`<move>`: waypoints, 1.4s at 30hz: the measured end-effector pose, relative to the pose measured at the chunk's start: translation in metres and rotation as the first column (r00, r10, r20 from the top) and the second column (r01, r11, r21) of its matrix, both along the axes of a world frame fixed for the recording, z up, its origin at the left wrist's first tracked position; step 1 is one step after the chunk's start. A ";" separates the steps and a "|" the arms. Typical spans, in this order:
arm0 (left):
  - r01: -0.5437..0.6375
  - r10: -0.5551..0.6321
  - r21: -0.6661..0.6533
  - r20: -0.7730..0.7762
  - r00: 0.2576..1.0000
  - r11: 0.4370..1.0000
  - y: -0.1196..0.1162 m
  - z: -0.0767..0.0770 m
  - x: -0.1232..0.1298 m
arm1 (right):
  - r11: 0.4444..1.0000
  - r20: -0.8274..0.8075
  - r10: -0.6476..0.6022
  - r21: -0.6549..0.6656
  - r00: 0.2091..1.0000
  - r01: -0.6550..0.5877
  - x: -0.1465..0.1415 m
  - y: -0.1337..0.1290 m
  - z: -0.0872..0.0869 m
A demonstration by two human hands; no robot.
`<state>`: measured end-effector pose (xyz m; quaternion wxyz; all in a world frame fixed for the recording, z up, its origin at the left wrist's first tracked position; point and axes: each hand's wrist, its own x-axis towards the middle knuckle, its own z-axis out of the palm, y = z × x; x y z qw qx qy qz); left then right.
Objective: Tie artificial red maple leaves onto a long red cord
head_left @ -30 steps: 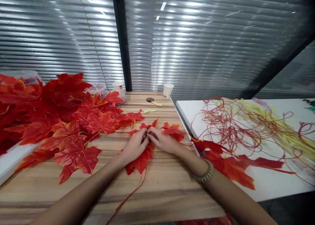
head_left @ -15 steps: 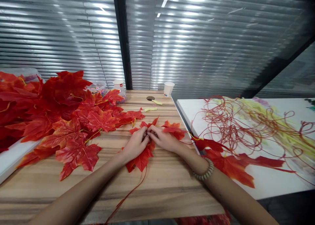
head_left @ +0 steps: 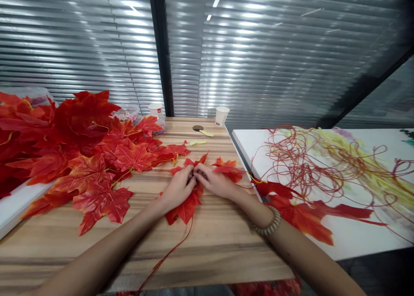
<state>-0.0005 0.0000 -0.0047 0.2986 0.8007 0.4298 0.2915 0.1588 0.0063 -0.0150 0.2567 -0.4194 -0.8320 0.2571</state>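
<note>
My left hand (head_left: 180,186) and my right hand (head_left: 211,180) meet over a red artificial maple leaf (head_left: 185,210) at the middle of the wooden table. The fingers of both are closed in a pinch at the leaf's centre, and the fingertips touch. What exactly they pinch is largely hidden; it appears to be the leaf's stem end or the cord. From under this leaf a thin red cord (head_left: 171,252) runs down past the table's front edge. Another red-orange leaf (head_left: 228,169) lies partly behind my right hand, and the cord passes beside it to the right.
A big heap of red leaves (head_left: 87,123) covers the table's left side. Two paper cups (head_left: 222,115) and tubs of small coloured pieces (head_left: 127,114) stand at the back. On the white table (head_left: 247,141) to the right lie tangled red cord (head_left: 300,162), yellow material and more leaves.
</note>
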 end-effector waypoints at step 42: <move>0.021 0.021 -0.180 0.226 0.974 0.984 0.001 0.008 -0.001 | 0.989 -0.071 0.000 0.151 0.997 0.011 0.000 -0.001 -0.001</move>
